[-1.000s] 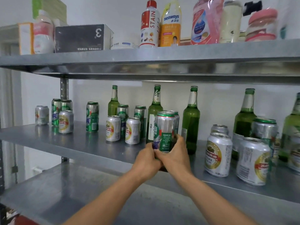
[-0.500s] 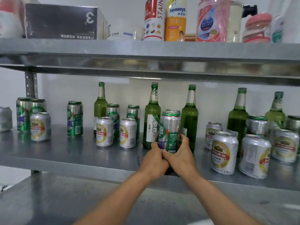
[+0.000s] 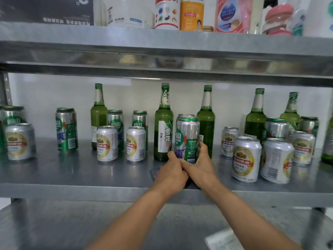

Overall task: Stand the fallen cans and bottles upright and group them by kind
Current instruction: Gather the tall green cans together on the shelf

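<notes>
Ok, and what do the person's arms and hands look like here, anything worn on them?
The left forearm and right forearm are bare to the frame's bottom edge, no sleeve showing. The left hand and right hand wear no gloves; no watch, bracelet or ring is visible.

Wall: white and plain, far at the back.
Top shelf: shiny grey metal, left to right.
Middle shelf: grey metal, shiny.
Bottom shelf: grey metal, near.
Post: metal with holes, far left.
</notes>
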